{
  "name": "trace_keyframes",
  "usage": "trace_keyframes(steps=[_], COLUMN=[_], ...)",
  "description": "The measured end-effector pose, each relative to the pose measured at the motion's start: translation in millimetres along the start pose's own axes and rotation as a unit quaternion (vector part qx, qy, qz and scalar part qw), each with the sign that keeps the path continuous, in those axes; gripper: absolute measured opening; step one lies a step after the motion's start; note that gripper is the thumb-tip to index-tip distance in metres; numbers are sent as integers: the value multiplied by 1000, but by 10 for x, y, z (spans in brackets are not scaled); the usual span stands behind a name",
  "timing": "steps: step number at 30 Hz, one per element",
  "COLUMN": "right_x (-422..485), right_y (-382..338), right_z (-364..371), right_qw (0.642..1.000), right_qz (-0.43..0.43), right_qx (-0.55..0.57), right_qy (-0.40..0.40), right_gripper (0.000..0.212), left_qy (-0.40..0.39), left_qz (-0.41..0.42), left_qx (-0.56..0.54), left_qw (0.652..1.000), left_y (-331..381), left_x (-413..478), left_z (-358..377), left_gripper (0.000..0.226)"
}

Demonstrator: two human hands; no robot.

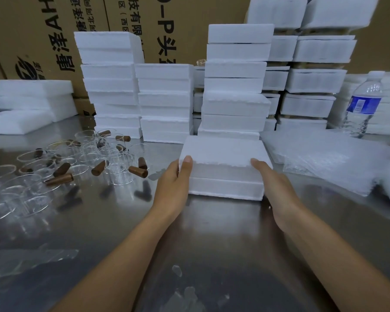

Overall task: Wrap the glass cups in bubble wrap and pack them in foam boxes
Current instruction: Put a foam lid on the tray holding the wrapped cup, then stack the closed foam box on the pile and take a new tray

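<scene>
A steel table (212, 233) is carrying foam stacks (234, 86) against cartons (43, 30). The left hand (173, 188) and right hand (277, 192) are clasping a closed box (225, 172) by its ends, thumbs on top, its long axis running between them. Cups (54, 167) are lying leftward, nearer the left hand, with bubble wrap (324, 158) rightward.

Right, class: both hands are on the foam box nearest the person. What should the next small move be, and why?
Probably lift the top half off the foam box: the left hand and right hand hold its sides, thumbs on its upper edge, it is closed, and the glass cups beside it are unwrapped.
</scene>
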State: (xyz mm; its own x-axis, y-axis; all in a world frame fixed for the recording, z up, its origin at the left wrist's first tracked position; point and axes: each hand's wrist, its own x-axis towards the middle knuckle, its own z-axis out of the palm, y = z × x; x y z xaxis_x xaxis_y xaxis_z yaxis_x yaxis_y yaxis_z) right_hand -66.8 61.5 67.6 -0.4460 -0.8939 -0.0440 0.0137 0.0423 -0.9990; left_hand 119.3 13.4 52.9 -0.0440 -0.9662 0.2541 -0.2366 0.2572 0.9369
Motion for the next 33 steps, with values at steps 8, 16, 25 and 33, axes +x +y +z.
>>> trace_keyframes(steps=[8, 16, 25, 33], right_x=[-56, 91, 693, 1224], right_y=[-78, -460, -1384, -1703], right_z=[109, -156, -42, 352], right_qw=[992, 971, 965, 980], right_qz=[-36, -61, -114, -86], right_qx=[118, 233, 235, 150], right_qy=[12, -7, 25, 99], right_gripper=[38, 14, 24, 34], left_qy=[27, -81, -236, -276], left_qz=[80, -55, -91, -54], left_qx=[-110, -465, -306, -258], left_qw=[990, 880, 918, 924], left_y=[98, 142, 51, -14], left_x=[-59, 99, 94, 125], left_z=[0, -135, 4, 133], left_gripper=[64, 64, 50, 44])
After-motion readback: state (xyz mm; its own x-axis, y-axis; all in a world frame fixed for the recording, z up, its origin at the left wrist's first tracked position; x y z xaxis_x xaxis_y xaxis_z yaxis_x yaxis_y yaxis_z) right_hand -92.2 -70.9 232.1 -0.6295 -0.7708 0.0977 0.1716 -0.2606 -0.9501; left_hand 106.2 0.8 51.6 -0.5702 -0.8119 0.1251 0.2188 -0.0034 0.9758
